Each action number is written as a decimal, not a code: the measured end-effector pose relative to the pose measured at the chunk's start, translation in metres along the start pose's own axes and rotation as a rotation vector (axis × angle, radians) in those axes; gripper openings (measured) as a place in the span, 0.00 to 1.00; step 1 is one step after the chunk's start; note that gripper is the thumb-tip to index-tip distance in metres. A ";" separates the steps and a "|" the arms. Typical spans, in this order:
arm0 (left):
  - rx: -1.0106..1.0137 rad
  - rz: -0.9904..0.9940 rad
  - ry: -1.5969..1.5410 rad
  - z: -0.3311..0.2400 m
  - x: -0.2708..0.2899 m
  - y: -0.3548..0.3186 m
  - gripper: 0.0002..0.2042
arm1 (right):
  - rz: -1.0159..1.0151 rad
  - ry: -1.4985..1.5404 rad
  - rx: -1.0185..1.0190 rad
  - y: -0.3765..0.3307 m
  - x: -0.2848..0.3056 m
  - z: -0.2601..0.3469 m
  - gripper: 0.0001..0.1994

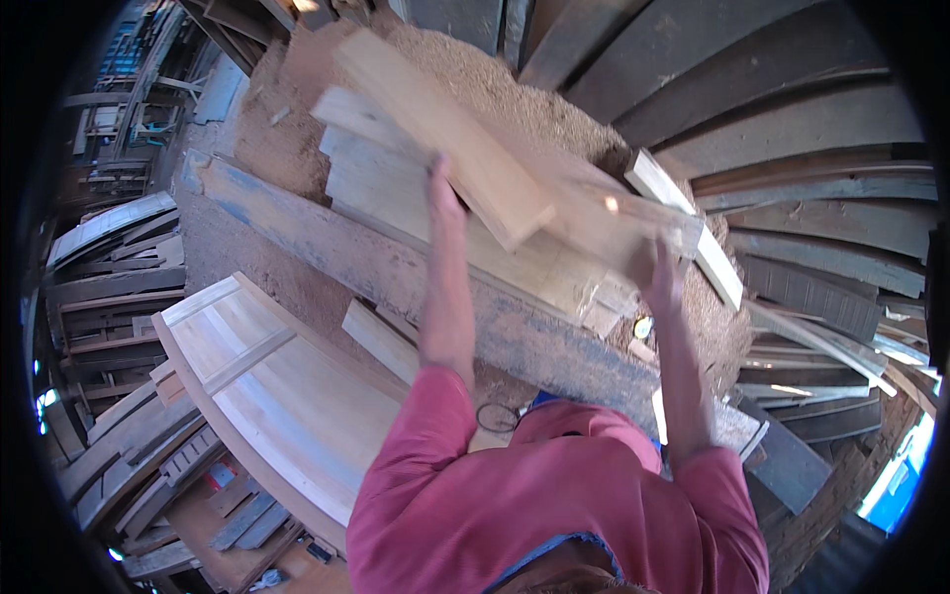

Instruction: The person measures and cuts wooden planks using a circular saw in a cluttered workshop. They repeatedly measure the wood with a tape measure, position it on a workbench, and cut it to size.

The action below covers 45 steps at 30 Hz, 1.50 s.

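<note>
A pale wooden plank (450,134) slants across the upper middle, raised over a stack of boards. My left hand (444,188) is closed on its near edge, the thumb side against the wood. My right hand (665,275) is at the near right end of a second plank (604,223), closed on it; both are smeared by motion. This second plank runs behind the first one, and its far end is hidden. Below them, pale boards (386,188) lie stacked along a long, dusty beam (297,213).
Sawdust (287,84) is heaped behind the stack. A pale panelled wooden piece (267,342) stands at my left. One light strip of wood (717,262) leans beyond my right hand. Dark planks (792,129) line the right side; more timber (119,287) is piled at left.
</note>
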<state>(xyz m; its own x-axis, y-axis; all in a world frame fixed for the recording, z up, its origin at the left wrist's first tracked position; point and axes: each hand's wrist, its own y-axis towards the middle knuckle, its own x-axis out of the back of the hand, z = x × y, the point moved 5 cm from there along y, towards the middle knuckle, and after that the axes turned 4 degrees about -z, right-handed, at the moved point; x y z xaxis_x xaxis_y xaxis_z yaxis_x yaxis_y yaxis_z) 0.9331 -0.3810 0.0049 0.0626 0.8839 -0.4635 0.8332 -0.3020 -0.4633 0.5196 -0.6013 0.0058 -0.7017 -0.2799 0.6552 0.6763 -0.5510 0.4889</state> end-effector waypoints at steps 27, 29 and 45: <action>-0.286 0.020 1.774 0.124 0.163 -0.192 0.50 | 0.684 0.504 -1.135 -0.041 -0.126 -0.047 0.24; -0.229 -0.012 1.598 0.112 0.167 -0.189 0.51 | 0.727 0.479 -1.073 -0.033 -0.105 -0.029 0.23; 0.105 -0.322 0.678 0.018 0.090 -0.169 0.69 | 0.736 0.292 -0.369 0.003 0.013 0.179 0.23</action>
<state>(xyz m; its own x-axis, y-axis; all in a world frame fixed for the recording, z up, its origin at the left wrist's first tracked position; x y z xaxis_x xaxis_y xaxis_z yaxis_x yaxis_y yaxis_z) 0.7884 -0.2571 0.0282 0.1778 0.9499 0.2572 0.8128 0.0056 -0.5825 0.5529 -0.4665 0.1187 -0.1789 -0.8273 0.5325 0.8999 -0.3564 -0.2515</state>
